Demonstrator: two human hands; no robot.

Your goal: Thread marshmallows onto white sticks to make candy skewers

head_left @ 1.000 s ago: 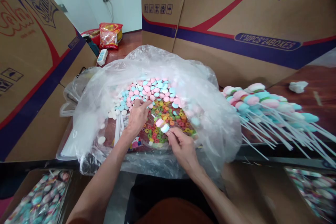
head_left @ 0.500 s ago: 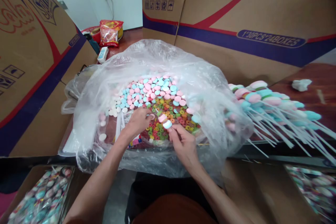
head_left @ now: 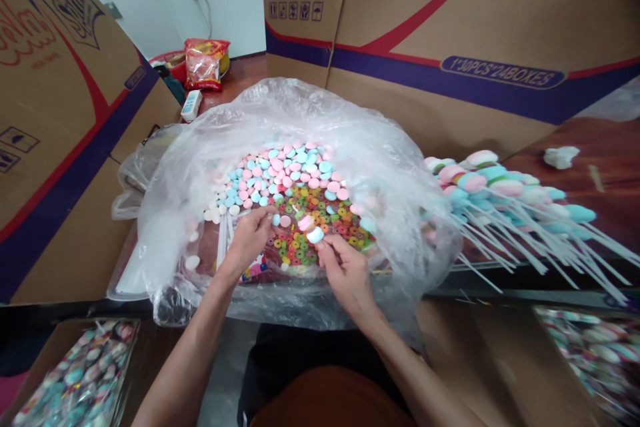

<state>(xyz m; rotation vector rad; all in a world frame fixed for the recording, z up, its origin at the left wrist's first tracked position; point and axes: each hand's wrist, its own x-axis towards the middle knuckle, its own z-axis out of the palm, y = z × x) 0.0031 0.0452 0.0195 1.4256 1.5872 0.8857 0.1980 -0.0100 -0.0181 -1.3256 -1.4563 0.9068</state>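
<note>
A big clear plastic bag point(head_left: 390, 167) lies open in front of me, full of pink and blue disc candies point(head_left: 290, 170) and small coloured ring candies point(head_left: 325, 217). My right hand point(head_left: 345, 267) pinches a short candy stick point(head_left: 310, 230) with a pink and a blue-white disc on it. My left hand point(head_left: 250, 233) is closed in a pinch over the rings, just left of that stick; I cannot make out what its fingertips hold. White sticks point(head_left: 223, 240) lie in the bag beside my left wrist.
A heap of finished candy sticks point(head_left: 505, 200) lies to the right. Large printed cartons point(head_left: 450, 27) stand behind and to the left point(head_left: 55, 113). Boxes of wrapped candy point(head_left: 75, 373) sit at the lower left and lower right point(head_left: 595, 347). A red snack bag point(head_left: 203, 63) lies far back.
My left hand has drawn back from the pink and blue discs to the rings and closed into a pinch near the stick. My right hand has barely moved.
</note>
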